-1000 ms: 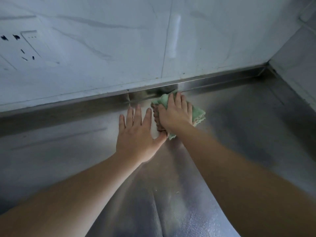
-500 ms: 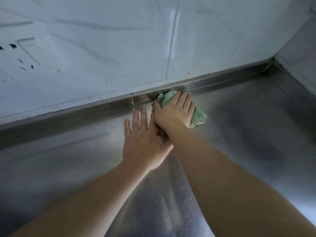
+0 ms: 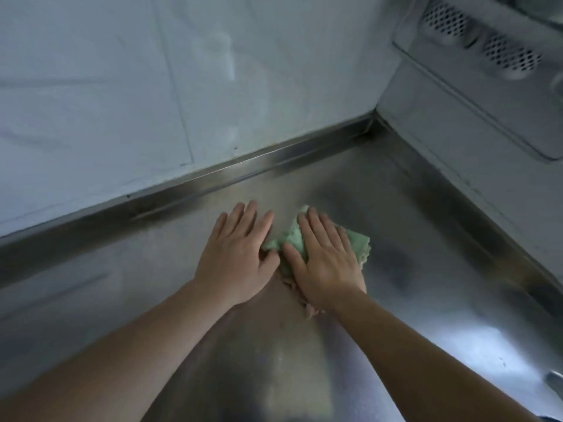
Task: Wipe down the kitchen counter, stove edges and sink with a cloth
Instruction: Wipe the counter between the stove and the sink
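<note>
Here, on the steel counter, a green cloth bunched flat near the far right corner, short of the raised back lip and well clear of the side wall. Right hand spread flat on top of it, fingers straight and close together, pressing down rather than gripping. Left hand flat too, fingers straight, lying on bare steel just left of the cloth, thumb touching its near left edge; holding nothing. Pale tiled wall behind the lip, a vented panel up at far right.

Judged soft and light, probably damp: will fold, bunch and slide under the palm instead of keeping shape. Slick steel underneath, so little drag; likely to creep out from beneath the fingers on a fast stroke. Best controlled from above, palm over the middle of the wad with fingertips reaching the far edge, so that edge can be pushed into the seam below the lip. Loose frayed corner showing pinkish at the near side, by the right wrist, apt to trail; worth tucking under before the next pass
</note>
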